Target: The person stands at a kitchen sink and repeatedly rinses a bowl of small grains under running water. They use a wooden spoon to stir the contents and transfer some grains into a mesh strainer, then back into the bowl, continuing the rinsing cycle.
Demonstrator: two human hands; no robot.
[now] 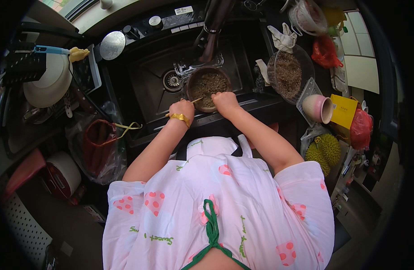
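A round brown pot (191, 88) filled with crumbly soil (208, 82) stands in the dark sink before me. My left hand (182, 110) is closed around a thin wooden stick (197, 100), whose tip reaches into the soil. A gold-coloured bracelet (180, 117) circles that wrist. Across the pot's near right rim lies my right hand (226, 101), its fingers curled down at the soil. Whether those fingers pinch something or grip the rim is hidden.
The faucet (212, 37) hangs over the sink (142, 71), beside the drain (172, 81). To the right are a clear bowl of soil (288, 74), white gloves (282, 37), a pink-and-cream pot (317, 108) and durians (323, 150). Plates (51, 81) and a bagged red container (99, 141) occupy the left.
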